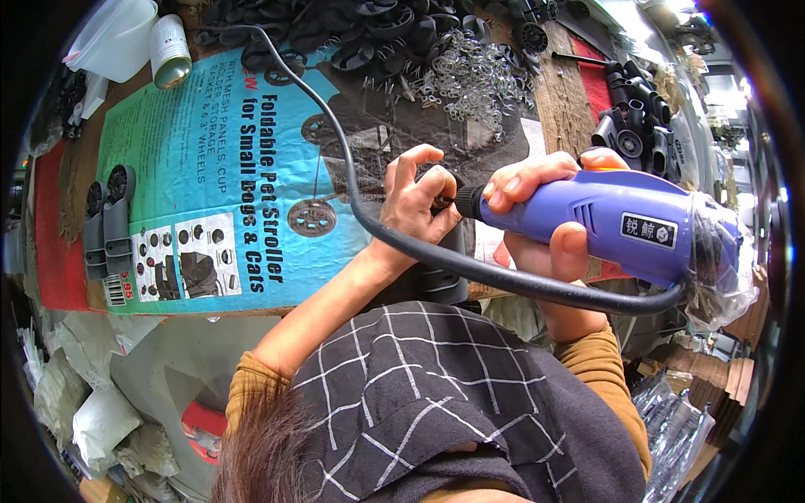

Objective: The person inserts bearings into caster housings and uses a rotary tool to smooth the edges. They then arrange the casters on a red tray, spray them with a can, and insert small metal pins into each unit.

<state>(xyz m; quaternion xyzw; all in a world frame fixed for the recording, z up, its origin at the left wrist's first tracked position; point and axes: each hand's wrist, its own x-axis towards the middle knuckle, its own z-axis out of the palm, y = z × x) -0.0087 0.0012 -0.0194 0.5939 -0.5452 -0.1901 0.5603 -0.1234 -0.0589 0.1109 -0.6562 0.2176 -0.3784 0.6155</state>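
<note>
My right hand [530, 180] is wrapped round a purple electric screwdriver [599, 216], held nearly level, its black nose pointing left. Clear plastic film [725, 272] covers the rear end. From there a thick black cable [359, 197] loops over my left forearm and up to the far left. The fingers of my left hand [412, 201] close on a small black plastic part [444, 189] right at the tool's nose; its exact kind is mostly hidden. Below that hand, at the table's near edge, is a dark piece [428, 283], partly covered by the cable.
A blue printed cardboard sheet [180, 151] covers the table. Black plastic parts [377, 38] and a heap of metal springs [470, 80] lie at the back. Black caster wheels [109, 218] sit left; black tube-like parts [633, 109] lie right. A can [170, 50] stands beside a white tub [113, 38].
</note>
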